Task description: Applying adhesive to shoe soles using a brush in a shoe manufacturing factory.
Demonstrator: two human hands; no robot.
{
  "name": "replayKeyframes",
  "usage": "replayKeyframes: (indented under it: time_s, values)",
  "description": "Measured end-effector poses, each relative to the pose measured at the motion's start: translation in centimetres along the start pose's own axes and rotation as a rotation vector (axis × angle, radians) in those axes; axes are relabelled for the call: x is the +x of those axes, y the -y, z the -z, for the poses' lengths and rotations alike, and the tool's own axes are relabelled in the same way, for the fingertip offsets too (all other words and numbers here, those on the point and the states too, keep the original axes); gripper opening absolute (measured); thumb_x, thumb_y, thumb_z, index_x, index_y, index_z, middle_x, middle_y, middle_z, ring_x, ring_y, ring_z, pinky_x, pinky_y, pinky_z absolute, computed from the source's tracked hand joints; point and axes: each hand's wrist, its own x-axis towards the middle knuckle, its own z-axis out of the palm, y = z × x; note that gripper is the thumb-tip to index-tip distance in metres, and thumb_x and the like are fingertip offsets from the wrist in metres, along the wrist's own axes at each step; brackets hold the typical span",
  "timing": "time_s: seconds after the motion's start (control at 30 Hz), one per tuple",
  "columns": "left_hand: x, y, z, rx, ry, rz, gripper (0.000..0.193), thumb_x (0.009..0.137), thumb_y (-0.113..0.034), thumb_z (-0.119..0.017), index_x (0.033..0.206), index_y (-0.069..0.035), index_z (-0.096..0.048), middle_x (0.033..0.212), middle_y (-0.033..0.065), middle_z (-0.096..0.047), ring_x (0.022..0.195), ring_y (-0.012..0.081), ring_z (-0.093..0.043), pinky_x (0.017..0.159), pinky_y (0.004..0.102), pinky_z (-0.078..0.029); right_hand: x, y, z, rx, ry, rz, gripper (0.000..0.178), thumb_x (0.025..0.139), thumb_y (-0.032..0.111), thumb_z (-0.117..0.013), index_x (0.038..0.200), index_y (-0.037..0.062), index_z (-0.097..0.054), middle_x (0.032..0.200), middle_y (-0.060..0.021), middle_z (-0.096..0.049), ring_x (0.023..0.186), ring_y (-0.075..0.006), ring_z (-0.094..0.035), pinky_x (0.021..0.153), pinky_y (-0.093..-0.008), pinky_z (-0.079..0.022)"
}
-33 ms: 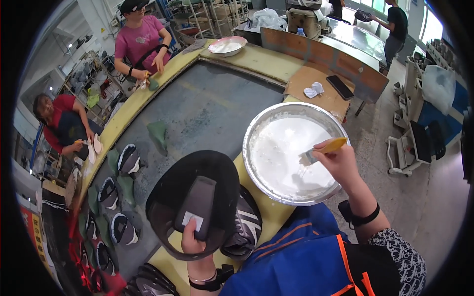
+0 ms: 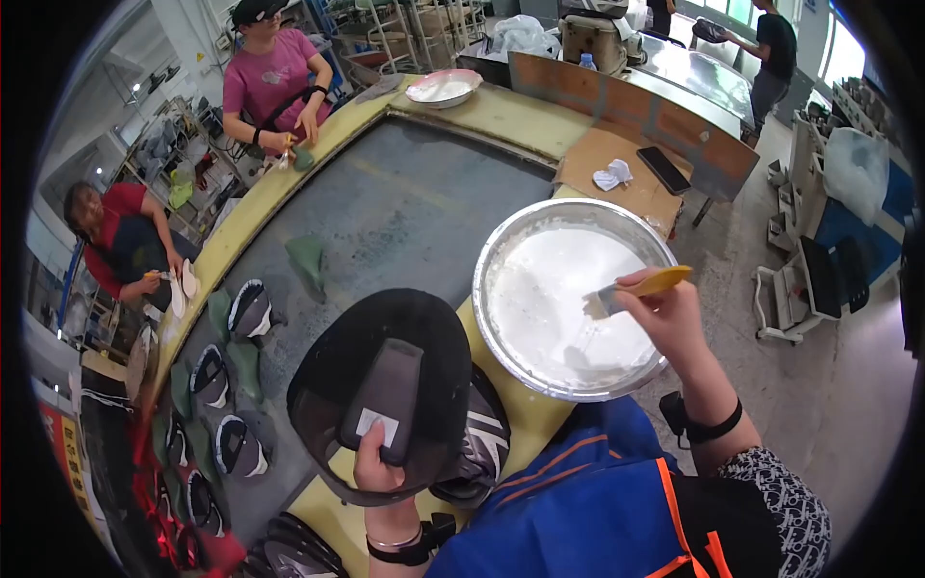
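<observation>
Head view: left hand (image 2: pixel 379 467) clasping a dark shoe upper (image 2: pixel 395 380), right hand (image 2: pixel 665 313) pinching a yellow-handled brush (image 2: pixel 665 280).

The upper is left of a silver basin (image 2: pixel 578 393), the brush's bristles (image 2: pixel 597 305) over its white paste (image 2: pixel 540 289); whether they touch, I can't tell from here. Farther out, a green last (image 2: pixel 305 258) lies on grey tabletop (image 2: pixel 424 207).

Repeated black-and-white lettering patterns the sleeve (image 2: pixel 779 496) on the right arm. A red-and-yellow sign (image 2: pixel 69 458) at the far left bears printed characters. The white label (image 2: pixel 377 426) on the grey tongue-shaped piece (image 2: pixel 391 385) and the yellow triangular sign (image 2: pixel 200 58) are too small to read.
</observation>
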Motion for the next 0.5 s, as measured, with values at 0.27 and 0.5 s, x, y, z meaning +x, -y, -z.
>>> replayKeyframes:
  time_s: [0.27,0.5]
  values:
    - [0.7,-0.1,-3.1,0.229,0.015,-0.166,0.043,0.093,-0.009,-0.053,0.135,0.001,-0.047,0.128,0.0136,-0.057,0.115,0.0260,-0.058,0.100,0.0389,-0.048,0.7,0.1,0.1,-0.061,-0.052,-0.023,0.015,0.084,0.006,-0.073,0.096,-0.0004,-0.068,0.082,-0.0092,-0.069,0.075,-0.0157,-0.068,0.068,-0.0263,-0.053]
    - [0.9,-0.6,-4.0,0.428,-0.060,-0.109,0.038,0.088,-0.005,-0.065,0.125,-0.002,-0.057,0.108,0.0085,-0.066,0.090,0.0181,-0.068,0.074,0.0288,-0.057,-1.0,1.0,1.0,0.060,-0.076,0.055,0.018,0.085,0.006,-0.074,0.098,-0.0016,-0.066,0.087,-0.0087,-0.070,0.076,-0.0144,-0.067,0.065,-0.0273,-0.054]
